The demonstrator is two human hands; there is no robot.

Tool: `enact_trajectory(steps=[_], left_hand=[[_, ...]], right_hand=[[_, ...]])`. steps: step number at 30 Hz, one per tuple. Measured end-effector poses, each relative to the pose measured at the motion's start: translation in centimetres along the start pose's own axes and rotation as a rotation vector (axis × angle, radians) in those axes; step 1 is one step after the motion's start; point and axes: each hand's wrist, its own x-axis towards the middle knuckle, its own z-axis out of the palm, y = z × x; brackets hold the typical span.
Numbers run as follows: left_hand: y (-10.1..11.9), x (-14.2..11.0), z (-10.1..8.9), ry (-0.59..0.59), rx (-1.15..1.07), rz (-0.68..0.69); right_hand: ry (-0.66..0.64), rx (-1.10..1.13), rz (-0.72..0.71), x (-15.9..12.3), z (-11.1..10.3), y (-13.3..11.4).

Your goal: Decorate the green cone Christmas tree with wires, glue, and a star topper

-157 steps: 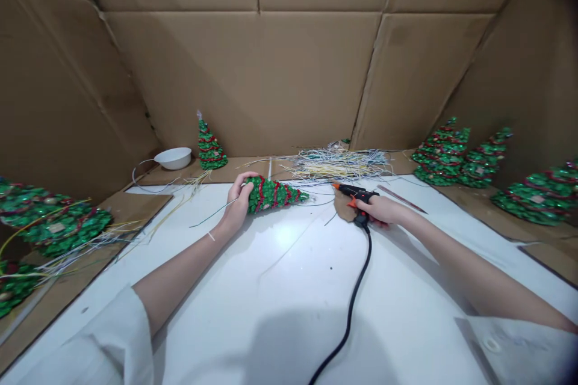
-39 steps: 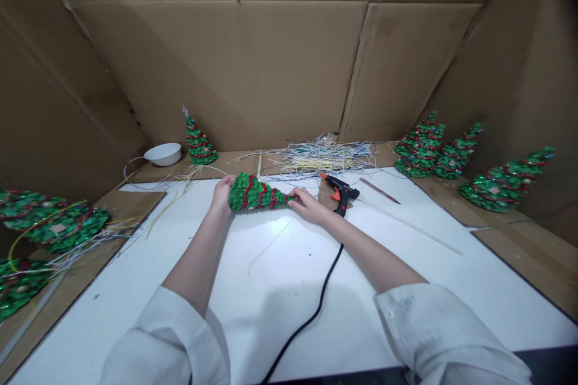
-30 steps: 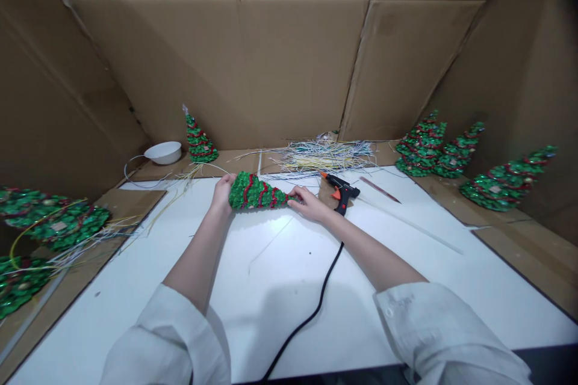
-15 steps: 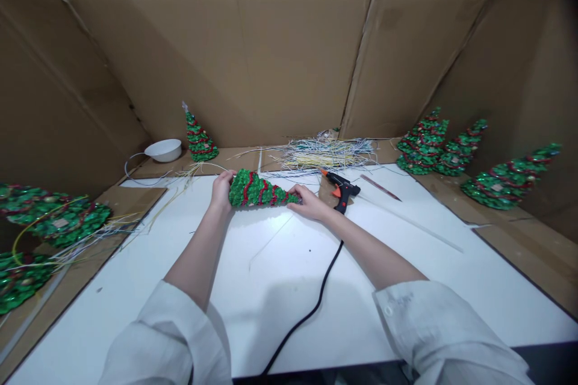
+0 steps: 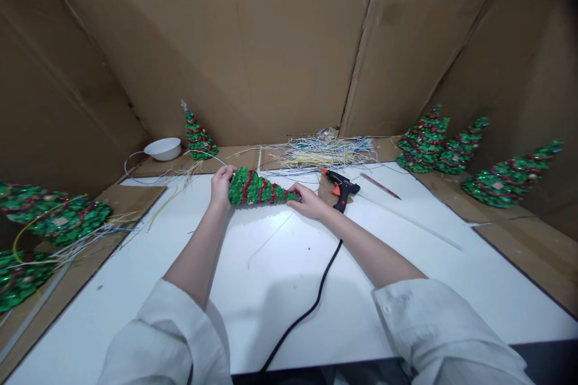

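A small green Christmas tree [image 5: 257,188] with red garland lies on its side between my hands, a little above the white table. My left hand [image 5: 221,185] grips its wide base at the left, where a thin pale wire [image 5: 205,154] runs off from near the fingers. At the narrow tip, the thumb and fingers of my right hand [image 5: 307,200] are closed on the tree. A black and orange hot glue gun [image 5: 342,186] rests just beyond my right hand, a glue stick reaching out behind it.
Wires [image 5: 329,150] are heaped at the back, with a white bowl [image 5: 163,149] and a decorated tree [image 5: 198,135] to their left. Other trees [image 5: 422,141] stand along the right. At far left are more trees [image 5: 67,219] and loose wires. A black cord [image 5: 311,313] crosses the table [image 5: 361,313].
The view has tilted very slightly. Both hands keep hold of the tree in almost the same position.
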Motion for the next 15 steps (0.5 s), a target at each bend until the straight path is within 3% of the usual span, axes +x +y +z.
enact_trajectory(steps=[15], left_hand=[[-0.02, 0.10, -0.11, 0.025, 0.036, 0.041]], right_hand=[[-0.005, 0.003, 0.000, -0.02, -0.06, -0.19]])
